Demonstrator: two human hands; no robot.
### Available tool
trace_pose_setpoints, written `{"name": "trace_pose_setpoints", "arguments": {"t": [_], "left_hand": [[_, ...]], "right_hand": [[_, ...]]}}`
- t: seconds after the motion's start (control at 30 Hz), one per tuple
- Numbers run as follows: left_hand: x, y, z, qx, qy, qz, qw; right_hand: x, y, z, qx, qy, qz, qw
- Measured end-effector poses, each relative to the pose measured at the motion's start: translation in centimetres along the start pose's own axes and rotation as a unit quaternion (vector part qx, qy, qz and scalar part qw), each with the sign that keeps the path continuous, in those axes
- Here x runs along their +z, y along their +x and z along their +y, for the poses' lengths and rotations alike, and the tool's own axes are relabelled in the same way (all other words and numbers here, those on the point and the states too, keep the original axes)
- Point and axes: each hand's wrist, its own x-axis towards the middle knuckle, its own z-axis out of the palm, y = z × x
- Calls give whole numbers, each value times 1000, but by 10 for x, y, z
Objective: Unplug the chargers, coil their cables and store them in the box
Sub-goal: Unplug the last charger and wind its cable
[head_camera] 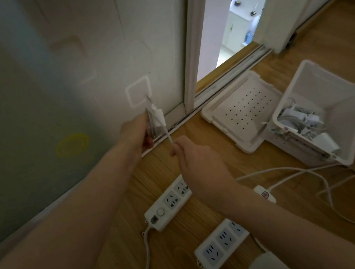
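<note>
My left hand (pixel 135 134) holds a white charger (pixel 156 117) up near the wall, just below a blank wall plate (pixel 138 92); its prongs point upward. Part of its cable is bunched in that hand. My right hand (pixel 196 159) pinches the thin white cable (pixel 169 137) that runs down from the charger. The white storage box (pixel 348 113) stands on the floor at the right, with several white chargers and coiled cables (pixel 300 122) inside it.
The box's perforated lid (pixel 242 111) lies next to it by the sliding-door track. Two white power strips (pixel 168 203) (pixel 222 244) lie on the wooden floor below my arms. Loose white cords (pixel 337 186) with an inline switch (pixel 264 193) sprawl at the right.
</note>
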Motion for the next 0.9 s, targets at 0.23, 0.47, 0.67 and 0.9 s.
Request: {"name": "trace_pose_setpoints", "arguments": {"t": [0.23,0.47,0.67,0.9], "left_hand": [[6,-24,12,-93,-202,-176,959],[-14,-35,20,4,91,-341,936],[-27,-21,12,67,526,-336,778],[-15,-7,-2,173,555,-119,805]], "right_hand": [[20,0,19,-1,71,-24,997],[0,11,57,22,-27,-13,999],[-14,23,71,70,-29,-22,997],[-19,30,47,50,-17,35,998]]}}
